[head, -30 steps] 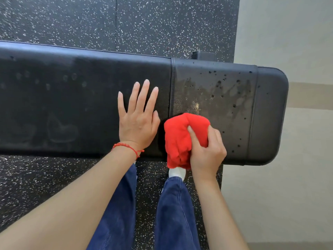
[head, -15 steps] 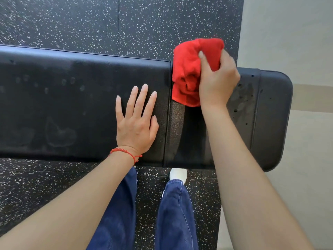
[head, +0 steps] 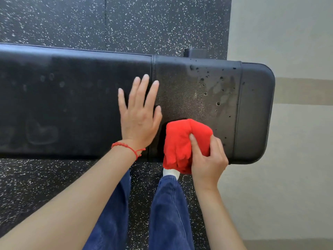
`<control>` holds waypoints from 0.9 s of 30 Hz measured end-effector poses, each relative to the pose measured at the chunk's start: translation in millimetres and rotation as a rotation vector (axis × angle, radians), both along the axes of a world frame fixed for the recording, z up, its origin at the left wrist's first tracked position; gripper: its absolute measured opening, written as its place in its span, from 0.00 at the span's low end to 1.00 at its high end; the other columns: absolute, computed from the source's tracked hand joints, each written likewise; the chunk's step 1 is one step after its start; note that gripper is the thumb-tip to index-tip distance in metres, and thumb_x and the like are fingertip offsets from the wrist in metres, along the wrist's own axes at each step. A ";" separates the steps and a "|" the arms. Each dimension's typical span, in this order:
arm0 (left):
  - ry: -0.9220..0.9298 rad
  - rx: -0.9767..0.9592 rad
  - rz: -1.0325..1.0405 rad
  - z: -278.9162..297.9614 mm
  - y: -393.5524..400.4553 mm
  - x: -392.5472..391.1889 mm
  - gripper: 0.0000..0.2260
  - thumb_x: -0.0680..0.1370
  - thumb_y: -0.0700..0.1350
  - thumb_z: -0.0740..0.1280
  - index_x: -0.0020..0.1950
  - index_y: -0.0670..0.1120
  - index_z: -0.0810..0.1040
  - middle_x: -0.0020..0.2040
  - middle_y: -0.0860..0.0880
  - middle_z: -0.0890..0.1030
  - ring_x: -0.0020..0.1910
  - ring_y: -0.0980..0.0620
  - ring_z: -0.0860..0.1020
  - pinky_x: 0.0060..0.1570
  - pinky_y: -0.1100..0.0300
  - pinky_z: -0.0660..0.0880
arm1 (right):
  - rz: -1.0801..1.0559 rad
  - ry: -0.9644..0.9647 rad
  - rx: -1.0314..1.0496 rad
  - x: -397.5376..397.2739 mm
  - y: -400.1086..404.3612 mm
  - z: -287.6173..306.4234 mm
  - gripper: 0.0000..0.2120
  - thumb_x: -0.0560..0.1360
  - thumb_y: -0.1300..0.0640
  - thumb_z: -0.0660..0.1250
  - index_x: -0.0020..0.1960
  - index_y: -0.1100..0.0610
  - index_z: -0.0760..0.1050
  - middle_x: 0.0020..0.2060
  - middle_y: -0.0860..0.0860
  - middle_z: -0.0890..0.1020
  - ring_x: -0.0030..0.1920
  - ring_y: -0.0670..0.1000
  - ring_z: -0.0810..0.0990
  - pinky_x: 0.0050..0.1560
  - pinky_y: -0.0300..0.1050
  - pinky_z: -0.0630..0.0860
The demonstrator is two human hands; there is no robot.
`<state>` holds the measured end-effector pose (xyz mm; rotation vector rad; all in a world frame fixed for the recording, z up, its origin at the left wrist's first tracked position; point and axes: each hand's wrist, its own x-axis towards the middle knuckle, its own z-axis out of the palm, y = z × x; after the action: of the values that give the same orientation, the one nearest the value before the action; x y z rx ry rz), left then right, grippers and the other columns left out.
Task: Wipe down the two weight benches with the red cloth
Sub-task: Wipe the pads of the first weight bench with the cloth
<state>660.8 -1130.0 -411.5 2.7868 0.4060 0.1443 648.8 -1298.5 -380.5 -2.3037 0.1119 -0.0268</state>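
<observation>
**Bench wipe: near edge, seat pad**

My right hand (head: 207,159) fingers curl round the bunched red cloth (head: 182,143), pressing it on the weight bench (head: 72,105) near edge. My left hand (head: 139,120) lies flat, fingers straight, just beside. Droplets spot the pad beyond my fingertips.

A long black bench (head: 72,105) lies across the view. The left hand (head: 139,116) lies flat on it with straight fingers. Just to its right, the right hand (head: 207,157) holds a bunched red cloth (head: 182,143) at the bench's near edge. Wet drops (head: 207,78) dot the bench's right part.
</observation>
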 end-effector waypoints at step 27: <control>0.030 0.111 -0.084 -6.3 -10.2 2.1 0.23 0.77 0.47 0.57 0.72 0.45 0.65 0.73 0.41 0.63 0.73 0.44 0.59 0.68 0.37 0.50 | -0.014 -0.104 -0.061 88.0 -8.9 -10.0 0.16 0.72 0.51 0.68 0.44 0.66 0.78 0.34 0.56 0.77 0.35 0.47 0.72 0.40 0.30 0.65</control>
<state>663.0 -1140.2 -417.9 2.9134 0.2967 0.1083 736.8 -1307.4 -390.5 -2.3570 0.0753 -0.1586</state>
